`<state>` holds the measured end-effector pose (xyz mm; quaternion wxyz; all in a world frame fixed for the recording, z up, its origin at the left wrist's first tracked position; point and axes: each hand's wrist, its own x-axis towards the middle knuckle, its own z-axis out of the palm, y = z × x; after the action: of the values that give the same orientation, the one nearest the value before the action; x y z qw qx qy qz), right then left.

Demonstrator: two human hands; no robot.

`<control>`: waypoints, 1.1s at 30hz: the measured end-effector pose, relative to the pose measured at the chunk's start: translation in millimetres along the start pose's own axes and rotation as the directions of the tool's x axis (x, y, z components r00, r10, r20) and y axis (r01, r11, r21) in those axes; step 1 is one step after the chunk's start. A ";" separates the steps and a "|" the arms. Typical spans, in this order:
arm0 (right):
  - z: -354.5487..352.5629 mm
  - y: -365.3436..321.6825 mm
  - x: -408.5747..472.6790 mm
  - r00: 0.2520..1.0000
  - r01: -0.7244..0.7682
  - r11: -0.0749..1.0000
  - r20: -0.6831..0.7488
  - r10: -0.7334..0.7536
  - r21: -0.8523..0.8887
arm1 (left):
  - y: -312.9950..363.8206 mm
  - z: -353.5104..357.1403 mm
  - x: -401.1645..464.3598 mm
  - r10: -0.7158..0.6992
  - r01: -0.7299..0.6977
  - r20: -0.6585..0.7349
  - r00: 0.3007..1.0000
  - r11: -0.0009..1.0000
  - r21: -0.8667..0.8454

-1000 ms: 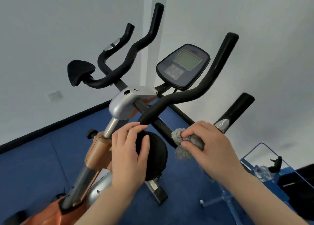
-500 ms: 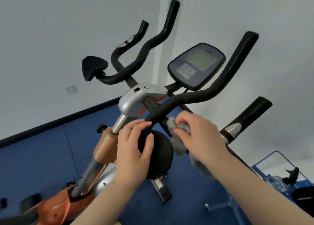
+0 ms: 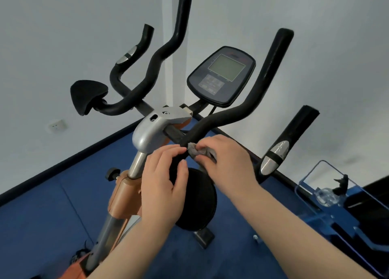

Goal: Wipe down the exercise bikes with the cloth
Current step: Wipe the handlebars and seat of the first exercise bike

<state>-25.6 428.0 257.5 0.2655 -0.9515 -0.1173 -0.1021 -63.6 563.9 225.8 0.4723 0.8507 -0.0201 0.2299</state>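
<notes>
An orange and silver exercise bike (image 3: 124, 196) stands before me, with black foam handlebars (image 3: 242, 110) and a dark console (image 3: 221, 76). My right hand (image 3: 229, 162) pinches a small grey cloth (image 3: 197, 151) against the lower end of the right handlebar, close to the silver stem clamp (image 3: 151, 131). My left hand (image 3: 162, 186) wraps over the round black elbow pad (image 3: 200, 205), fingers curled on its top edge. Much of the cloth is hidden under my right fingers.
A second black elbow pad (image 3: 86, 95) sits at the left end of the bars. A separate black grip with a silver sensor (image 3: 280, 152) rises at right. A blue-framed stand (image 3: 328, 194) with a clear panel stands low right. Blue carpet (image 3: 42, 215) meets white walls.
My right hand has slid the cloth up along the bar from near the sensor grip toward the stem clamp. My left hand stays on the round pad. The view has shifted.
</notes>
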 end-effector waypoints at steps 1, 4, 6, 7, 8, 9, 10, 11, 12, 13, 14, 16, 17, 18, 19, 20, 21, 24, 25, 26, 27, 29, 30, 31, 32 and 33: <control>-3.1 3.5 -4.2 1.000 -0.002 1.000 0.015 0.002 0.011 | -1.2 0.1 0.4 0.019 -0.019 0.001 1.000 1.000 0.000; -17.3 17.3 -30.7 0.999 0.000 1.000 0.043 0.001 -0.028 | -4.5 0.3 0.7 0.052 -0.052 -0.004 0.999 0.999 -0.014; -17.1 17.9 -35.9 1.000 -0.020 0.999 -0.008 0.020 -0.035 | -5.8 1.0 0.6 0.058 -0.058 -0.013 0.998 0.998 -0.028; -12.9 14.4 -30.5 0.999 -0.034 0.999 -0.042 0.033 -0.031 | -6.3 1.4 0.6 0.066 -0.066 -0.017 0.998 0.997 -0.032; -6.4 10.4 -22.2 0.997 -0.049 0.998 -0.068 0.046 -0.035 | -6.5 1.6 0.5 0.075 -0.076 -0.018 0.997 0.997 -0.034; 0.4 6.1 -13.5 0.995 -0.066 0.996 -0.081 0.061 -0.057 | -6.6 1.4 0.6 0.083 -0.084 -0.014 0.996 0.996 -0.038; 6.4 2.7 -6.5 0.994 -0.073 0.993 -0.086 0.065 -0.092 | -6.7 0.7 0.6 0.090 -0.090 -0.008 0.996 0.995 -0.044; 9.7 1.5 -3.7 0.995 -0.067 0.989 -0.088 0.055 -0.129 | -6.8 -0.2 0.8 0.095 -0.095 0.001 0.995 0.994 -0.050; 9.9 2.6 -5.4 0.995 -0.056 0.987 -0.090 0.042 -0.153 | -6.7 -1.2 1.3 0.101 -0.100 0.015 0.995 0.994 -0.053; 6.8 6.0 -12.3 0.995 -0.044 0.984 -0.096 0.028 -0.173 | -6.1 -2.2 1.9 0.106 -0.104 0.029 0.994 0.993 -0.054; 2.1 11.3 -22.0 0.994 -0.028 0.977 -0.111 0.005 -0.211 | -5.0 -3.1 2.8 0.110 -0.108 0.042 0.993 0.993 -0.055; -9.4 23.8 -43.4 0.985 -0.004 0.947 -0.163 -0.052 -0.322 | -0.4 -4.3 5.9 0.136 -0.133 0.065 0.989 0.990 -0.038; -15.3 30.2 -52.8 0.979 0.011 0.930 -0.186 -0.085 -0.367 | 3.9 -4.3 7.8 0.157 -0.155 0.075 0.985 0.988 -0.026; -20.8 37.3 -59.5 0.969 0.038 0.910 -0.208 -0.134 -0.413 | 9.7 -3.9 9.8 0.178 -0.176 0.081 0.981 0.984 -0.024; -26.1 44.8 -63.0 0.955 0.069 0.887 -0.228 -0.192 -0.456 | 16.8 -3.2 11.7 0.196 -0.193 0.082 0.977 0.980 -0.041; -31.6 53.1 -62.4 0.939 0.088 0.872 -0.252 -0.234 -0.482 | 24.9 -1.2 14.0 0.214 -0.208 0.082 0.973 0.975 -0.078; -37.0 61.4 -58.6 0.926 0.081 0.871 -0.287 -0.246 -0.484 | 33.2 2.2 16.3 0.230 -0.218 0.084 0.970 0.968 -0.123; -43.9 69.8 -46.7 0.878 -0.047 0.935 -0.461 -0.130 -0.353 | 52.1 19.7 23.3 0.253 -0.226 0.123 0.960 0.954 -0.194; -40.7 67.3 -48.6 0.864 -0.070 0.953 -0.496 -0.089 -0.293 | 54.8 26.9 25.9 0.247 -0.215 0.156 0.956 0.957 -0.196; -35.1 63.9 -53.8 0.864 -0.058 0.965 -0.497 -0.079 -0.254 | 55.5 34.1 28.2 0.233 -0.196 0.201 0.951 0.963 -0.186; -29.3 61.7 -60.9 0.874 -0.011 0.969 -0.472 -0.110 -0.246 | 54.8 40.6 30.1 0.216 -0.181 0.254 0.943 0.972 -0.152; -29.6 66.8 -70.7 0.887 0.098 0.957 -0.411 -0.208 -0.273 | 51.7 50.2 30.8 0.201 -0.210 0.332 0.922 0.978 -0.009; -37.4 74.6 -67.2 0.882 0.110 0.959 -0.419 -0.216 -0.262 | 50.8 52.8 29.9 0.210 -0.246 0.349 0.913 0.967 0.062; -47.4 83.3 -59.2 0.872 0.074 0.973 -0.459 -0.169 -0.218 | 50.7 54.0 28.5 0.222 -0.277 0.355 0.908 0.954 0.112; -57.7 91.1 -49.3 0.854 0.008 0.989 -0.514 -0.085 -0.150 | 51.5 54.0 27.2 0.228 -0.293 0.353 0.908 0.945 0.144; -66.0 96.5 -41.3 0.831 -0.049 0.995 -0.556 -0.005 -0.082 | 52.4 53.5 26.0 0.224 -0.296 0.348 0.910 0.941 0.166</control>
<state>-46.9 305.8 255.7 0.2448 -0.8934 -0.0190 -0.3763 -33.7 496.2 254.1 0.3327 0.9124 -0.1862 0.1489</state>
